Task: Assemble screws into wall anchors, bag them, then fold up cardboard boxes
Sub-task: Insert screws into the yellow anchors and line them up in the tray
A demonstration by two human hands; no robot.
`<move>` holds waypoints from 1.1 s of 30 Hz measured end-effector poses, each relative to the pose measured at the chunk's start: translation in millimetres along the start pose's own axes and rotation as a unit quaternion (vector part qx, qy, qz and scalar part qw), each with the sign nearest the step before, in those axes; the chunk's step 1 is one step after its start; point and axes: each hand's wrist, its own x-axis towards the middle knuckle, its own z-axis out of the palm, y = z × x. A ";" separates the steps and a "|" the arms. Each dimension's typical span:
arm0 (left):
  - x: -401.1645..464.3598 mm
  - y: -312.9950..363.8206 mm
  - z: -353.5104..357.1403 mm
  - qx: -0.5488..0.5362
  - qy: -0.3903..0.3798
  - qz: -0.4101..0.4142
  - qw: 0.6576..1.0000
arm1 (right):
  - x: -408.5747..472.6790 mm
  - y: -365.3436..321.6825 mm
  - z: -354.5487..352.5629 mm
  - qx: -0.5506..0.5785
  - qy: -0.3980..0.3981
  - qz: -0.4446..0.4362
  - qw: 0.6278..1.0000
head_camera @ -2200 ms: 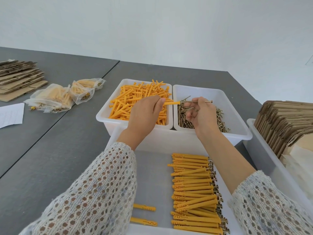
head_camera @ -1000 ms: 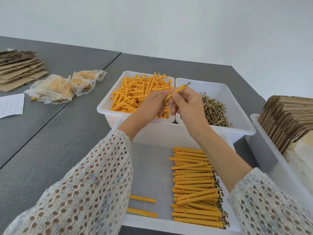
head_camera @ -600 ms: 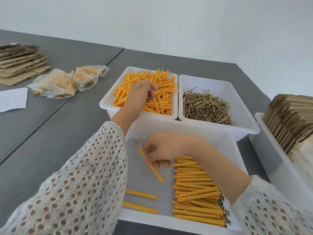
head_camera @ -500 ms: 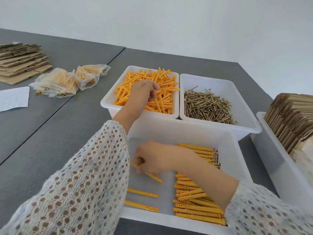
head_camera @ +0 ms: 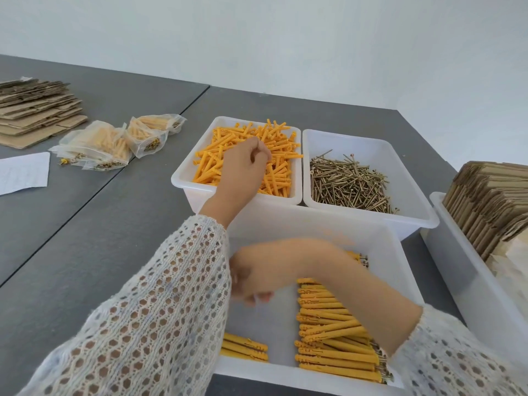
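Head view showed the left hand [head_camera: 243, 170] with fingers curled down into the loose yellow anchors [head_camera: 274, 155], fingertips bunched together among them; whether they pinched one could not be told. The right hand [head_camera: 257, 277] was blurred, low over the bare floor of the near bin [head_camera: 400, 252], fingers drawn in loosely; whether they gripped anything could not be told. Both wrists came out of white open-knit sleeves [head_camera: 160, 315]. Just right of that hand lay the assembled anchors [head_camera: 334, 338] in a neat stack, screw heads pointing right, and three more [head_camera: 245, 345] lay apart near the bin's front left. The anchors filled the far left bin [head_camera: 183, 178], and the touching bin to its right [head_camera: 371, 144] held a heap of screws [head_camera: 351, 181]. At the right edge another bin [head_camera: 463, 281] carried flat cardboard blanks standing on edge [head_camera: 491, 201]. On the grey table [head_camera: 85, 238], well to the left, lay filled plastic bags [head_camera: 108, 144], a stack of flat cardboard [head_camera: 37, 110] and a white paper sheet [head_camera: 23, 172].
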 end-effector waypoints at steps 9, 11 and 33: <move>-8.8 -9.2 8.8 0.412 -0.032 -0.010 0.911 | -31.9 117.8 -56.9 0.173 0.654 0.075 0.733; -6.5 -10.1 8.0 0.429 -0.097 -0.047 0.897 | -28.9 146.3 -54.8 0.122 0.659 0.174 0.722; -5.1 -6.9 15.5 0.212 -0.203 0.042 0.955 | -11.1 157.4 -72.6 0.106 0.361 0.303 0.876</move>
